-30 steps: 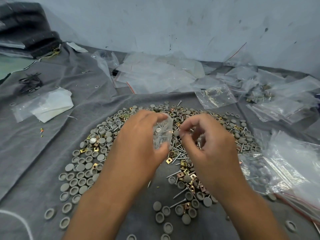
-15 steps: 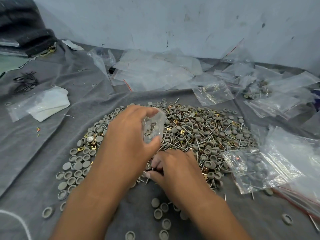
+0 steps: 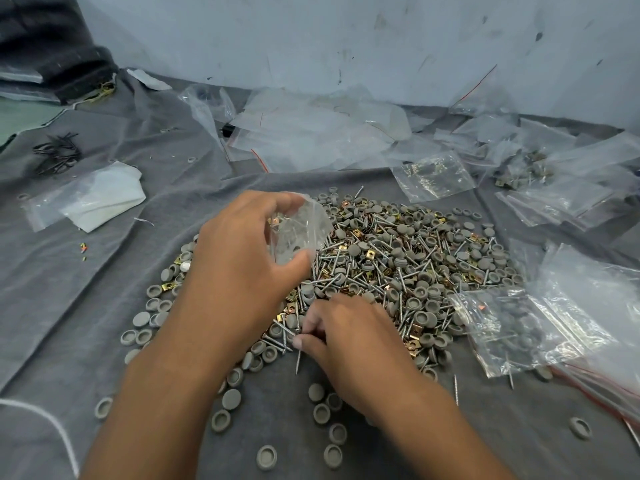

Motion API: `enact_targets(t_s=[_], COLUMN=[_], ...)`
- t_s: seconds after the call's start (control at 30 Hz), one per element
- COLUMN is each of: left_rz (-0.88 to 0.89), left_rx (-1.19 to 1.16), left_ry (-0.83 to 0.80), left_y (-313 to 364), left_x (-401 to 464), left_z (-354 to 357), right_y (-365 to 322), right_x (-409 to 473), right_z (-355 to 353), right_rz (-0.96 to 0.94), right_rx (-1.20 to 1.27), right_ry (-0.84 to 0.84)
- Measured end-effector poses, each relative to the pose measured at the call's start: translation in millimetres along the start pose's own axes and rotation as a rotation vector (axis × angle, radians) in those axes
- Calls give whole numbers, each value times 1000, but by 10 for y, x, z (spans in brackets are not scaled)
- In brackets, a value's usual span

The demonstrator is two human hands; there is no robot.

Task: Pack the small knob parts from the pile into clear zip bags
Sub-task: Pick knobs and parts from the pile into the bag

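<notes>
A wide pile of parts (image 3: pixel 398 265) lies on the grey cloth: grey round knob caps, silver screws and brass clips mixed together. My left hand (image 3: pixel 242 265) holds a small clear zip bag (image 3: pixel 299 232) above the pile's left side, thumb and fingers curled round it; a few parts show faintly inside. My right hand (image 3: pixel 349 337) is down at the pile's near edge, fingertips pinching a screw (image 3: pixel 298 358) that points toward me. Loose grey caps (image 3: pixel 230 400) are scattered in front of both wrists.
Filled clear bags (image 3: pixel 512 327) lie to the right of the pile. Empty zip bags (image 3: pixel 311 133) are heaped along the wall at the back. A bag with white paper (image 3: pixel 93 197) and black ties (image 3: pixel 57 154) lie at the left.
My right hand dropped from beside the bag to the pile's near edge and now pinches a screw. My left hand with the bag stayed above the pile.
</notes>
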State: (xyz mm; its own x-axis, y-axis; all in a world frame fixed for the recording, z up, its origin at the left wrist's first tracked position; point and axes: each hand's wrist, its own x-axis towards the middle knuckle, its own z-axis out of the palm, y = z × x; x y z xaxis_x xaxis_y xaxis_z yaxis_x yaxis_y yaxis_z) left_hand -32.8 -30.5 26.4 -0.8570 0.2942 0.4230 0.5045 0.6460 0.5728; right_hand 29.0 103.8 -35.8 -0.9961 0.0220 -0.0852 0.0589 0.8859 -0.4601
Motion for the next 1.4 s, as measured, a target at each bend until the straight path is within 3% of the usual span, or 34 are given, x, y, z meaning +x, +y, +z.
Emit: enact_targets(t_s=[0.17, 0.47, 0.7, 0.87, 1.4], left_rz=[-16, 3, 22, 31, -4], left_rx=[-5, -22, -16, 0, 1], left_ry=[3, 18, 19, -4, -54], left_y=[-14, -18, -24, -33, -23], left_x=[9, 8, 2, 1, -10], left_z=[-15, 3, 50, 58, 100], right_y=[-20, -32, -132, -96, -97], right_x=[-9, 34, 48, 44, 81], right_z=[4, 31, 92, 64, 119], right_rz=[0, -34, -5, -7, -108], right_rx=[2, 219, 70, -18, -71], right_ry=[-11, 40, 45, -42, 65])
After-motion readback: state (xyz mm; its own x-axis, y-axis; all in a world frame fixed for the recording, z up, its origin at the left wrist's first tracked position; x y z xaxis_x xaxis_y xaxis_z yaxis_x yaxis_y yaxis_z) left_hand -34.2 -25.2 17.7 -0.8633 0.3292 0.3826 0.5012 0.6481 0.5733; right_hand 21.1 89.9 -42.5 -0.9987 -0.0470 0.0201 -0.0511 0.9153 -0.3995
